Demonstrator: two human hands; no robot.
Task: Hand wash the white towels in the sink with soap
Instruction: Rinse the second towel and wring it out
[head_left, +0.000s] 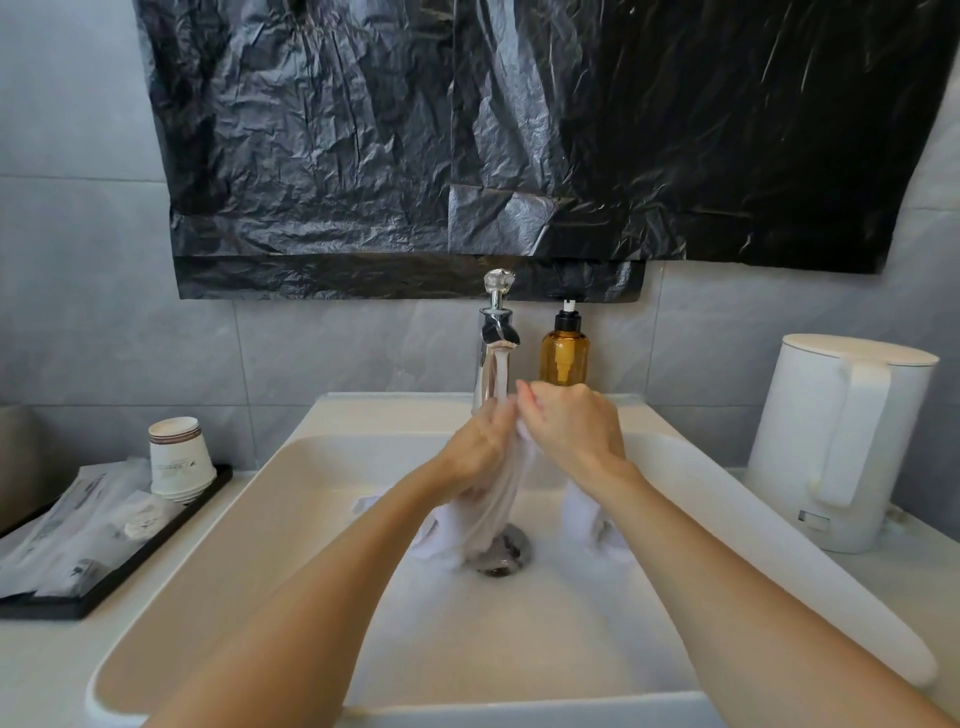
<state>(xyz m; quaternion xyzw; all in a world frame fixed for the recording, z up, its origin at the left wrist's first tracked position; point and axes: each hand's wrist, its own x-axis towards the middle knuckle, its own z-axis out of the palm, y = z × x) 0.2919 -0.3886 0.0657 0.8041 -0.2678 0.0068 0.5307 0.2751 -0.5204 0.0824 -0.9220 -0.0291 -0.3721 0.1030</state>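
1. Nearest, below both forearms: sink (467, 712).
2. Under the hands: white towel (498, 504), hanging vertically onto the drain (501, 553); second towel (579, 512) beneath the right wrist.
3. Left hand (480, 449) and right hand (571, 431) together, both gripping the towel's top, equally near.
4. Just beyond: faucet (493, 364), soap bottle (563, 353).

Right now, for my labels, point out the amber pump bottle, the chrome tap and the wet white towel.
Amber pump bottle (564, 358): head view, mid body.
Chrome tap (485, 370): head view, upright column.
Wet white towel (501, 499): head view, hanging middle.
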